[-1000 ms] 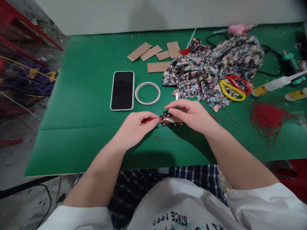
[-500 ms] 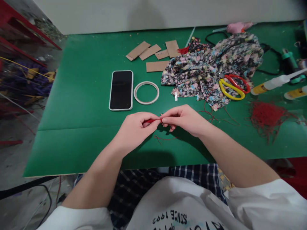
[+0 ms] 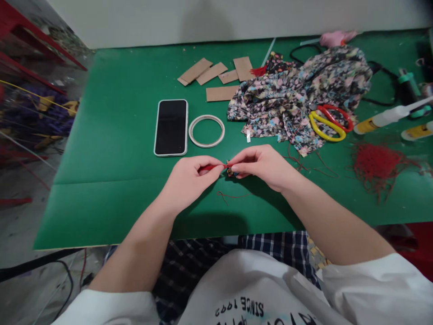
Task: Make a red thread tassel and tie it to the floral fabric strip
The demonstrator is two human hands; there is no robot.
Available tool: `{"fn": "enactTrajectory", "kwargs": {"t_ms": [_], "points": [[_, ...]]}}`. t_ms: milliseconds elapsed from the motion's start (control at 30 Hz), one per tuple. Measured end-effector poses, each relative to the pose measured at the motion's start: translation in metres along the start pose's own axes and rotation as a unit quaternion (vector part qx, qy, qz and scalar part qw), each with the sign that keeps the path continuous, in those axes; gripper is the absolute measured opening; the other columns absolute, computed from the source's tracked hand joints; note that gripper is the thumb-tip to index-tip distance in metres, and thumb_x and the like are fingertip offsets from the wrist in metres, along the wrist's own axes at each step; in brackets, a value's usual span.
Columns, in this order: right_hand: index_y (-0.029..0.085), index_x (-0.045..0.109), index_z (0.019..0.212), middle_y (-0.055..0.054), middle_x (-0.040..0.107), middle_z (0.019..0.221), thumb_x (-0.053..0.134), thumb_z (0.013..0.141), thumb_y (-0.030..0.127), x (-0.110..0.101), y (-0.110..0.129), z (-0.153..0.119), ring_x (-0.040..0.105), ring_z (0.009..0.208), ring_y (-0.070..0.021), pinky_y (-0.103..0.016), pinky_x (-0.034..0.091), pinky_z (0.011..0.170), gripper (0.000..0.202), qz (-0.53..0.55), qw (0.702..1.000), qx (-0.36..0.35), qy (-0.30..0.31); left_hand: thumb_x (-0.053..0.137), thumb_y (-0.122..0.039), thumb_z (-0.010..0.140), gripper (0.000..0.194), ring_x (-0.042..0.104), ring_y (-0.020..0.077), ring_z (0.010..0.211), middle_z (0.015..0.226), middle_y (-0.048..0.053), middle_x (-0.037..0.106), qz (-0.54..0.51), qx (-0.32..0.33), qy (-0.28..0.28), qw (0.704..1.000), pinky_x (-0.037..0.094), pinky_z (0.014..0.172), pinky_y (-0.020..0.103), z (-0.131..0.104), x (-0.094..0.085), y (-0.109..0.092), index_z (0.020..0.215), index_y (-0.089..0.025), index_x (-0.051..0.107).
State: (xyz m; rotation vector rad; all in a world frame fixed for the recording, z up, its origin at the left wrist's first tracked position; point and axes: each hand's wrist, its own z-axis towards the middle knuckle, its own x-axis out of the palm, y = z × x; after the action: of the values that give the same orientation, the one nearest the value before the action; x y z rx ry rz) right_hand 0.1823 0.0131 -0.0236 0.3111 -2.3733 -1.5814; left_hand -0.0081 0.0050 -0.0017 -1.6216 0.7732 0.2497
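Note:
My left hand [image 3: 191, 180] is closed around a red thread tassel [image 3: 207, 167], with thumb and forefinger pinched near its tip. Facing it, my right hand [image 3: 265, 164] pinches a small dark floral fabric piece [image 3: 231, 172], mostly covered by the fingers. Red strands run from the tassel to the fabric between the two hands. Below them a loose red thread [image 3: 233, 197] lies on the green tabletop [image 3: 111, 144]. Beyond the hands lie a white tape roll [image 3: 223, 132] and a phone [image 3: 171, 127].
Cardboard strips [image 3: 221, 94] lie toward the back. A crumpled floral cloth [image 3: 260, 97] spreads at back right, with red-and-yellow scissors [image 3: 327, 127] on it. Farther right are a tangle of red thread [image 3: 377, 164] and glue bottles [image 3: 379, 121]. A wall [image 3: 152, 22] borders the far edge.
Both hands have shifted slightly and the fingertips are a little farther apart. More of the floral fabric piece and the red strands shows between them.

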Motion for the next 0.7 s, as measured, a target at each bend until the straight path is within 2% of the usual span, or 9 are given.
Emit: {"fn": "enactTrajectory", "kwargs": {"t_ms": [133,300,467,700], "points": [[0.015,0.069,0.082,-0.002,0.067,0.07,0.073,0.064,0.024,0.0006,0.0005,-0.0005,0.061,0.064,-0.0089,-0.02,0.055,0.058,0.021,0.021,1.0,0.01,0.015,0.057,-0.04,0.076,0.026,0.051,0.0097,0.056,0.068,0.0,0.066,-0.012,-0.004,-0.006,1.0,0.037,0.05,0.018,-0.0002,0.0005,0.0002,0.082,-0.019,0.071],[0.013,0.068,0.08,-0.004,0.067,0.073,0.064,0.073,0.043,0.0035,0.0016,-0.0005,0.057,0.056,-0.0056,-0.019,0.054,0.052,0.031,0.066,0.995,0.058,0.039,0.058,-0.039,0.076,0.025,0.054,0.0095,0.058,0.071,0.0,0.068,-0.024,-0.008,0.001,1.0,0.041,0.052,0.017,-0.0007,0.0016,-0.0014,0.083,-0.019,0.07],[0.013,0.067,0.073,-0.002,0.065,0.065,0.072,0.067,0.03,0.0022,0.0012,-0.0002,0.057,0.054,-0.0053,-0.017,0.053,0.051,0.018,0.065,0.995,0.07,0.029,0.058,-0.037,0.076,0.023,0.057,0.0101,0.062,0.074,0.0,0.069,-0.032,-0.009,0.008,0.999,0.044,0.056,0.017,-0.001,0.0009,-0.0036,0.083,-0.018,0.07],[0.013,0.067,0.075,-0.001,0.065,0.063,0.073,0.064,0.023,-0.001,0.0027,-0.0011,0.06,0.057,-0.0072,-0.021,0.055,0.058,0.016,0.031,0.999,0.024,0.018,0.058,-0.039,0.076,0.027,0.055,0.0106,0.059,0.07,0.001,0.068,-0.016,-0.004,0.006,1.0,0.042,0.053,0.018,0.0,0.0007,-0.0029,0.083,-0.017,0.07]]}}
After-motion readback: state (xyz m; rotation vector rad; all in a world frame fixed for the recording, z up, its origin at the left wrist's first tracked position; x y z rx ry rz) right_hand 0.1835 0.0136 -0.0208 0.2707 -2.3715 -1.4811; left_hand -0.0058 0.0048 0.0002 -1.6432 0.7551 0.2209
